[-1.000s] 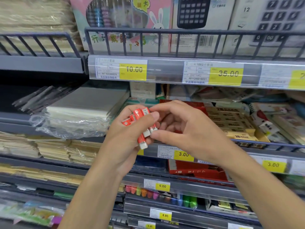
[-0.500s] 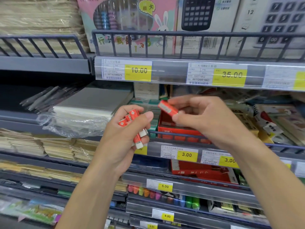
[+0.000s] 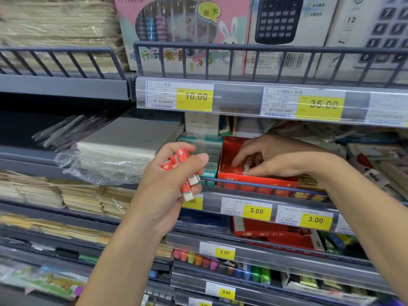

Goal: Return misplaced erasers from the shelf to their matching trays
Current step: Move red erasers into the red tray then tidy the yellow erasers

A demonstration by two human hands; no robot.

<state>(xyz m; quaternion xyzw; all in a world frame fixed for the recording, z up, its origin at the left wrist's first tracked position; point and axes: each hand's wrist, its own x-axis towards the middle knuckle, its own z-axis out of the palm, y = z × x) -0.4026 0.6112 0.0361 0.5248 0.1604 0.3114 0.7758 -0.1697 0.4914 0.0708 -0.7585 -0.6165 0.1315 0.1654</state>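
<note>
My left hand grips a small bundle of red-sleeved erasers with white ends, held in front of the middle shelf. My right hand reaches down into a red cardboard tray on that shelf. Its thumb and fingers pinch one red-sleeved eraser lying low inside the tray, white end showing. The tray's inside is mostly hidden by the hand.
A teal box stack stands left of the red tray, and bagged white pads lie further left. A blue wire rail fronts the shelf. Price labels line the edge. Calculator boxes sit above, markers below.
My right hand took one eraser from the bundle in my left hand and carried it right and down into the red tray. The left hand kept its place with the remaining erasers.
</note>
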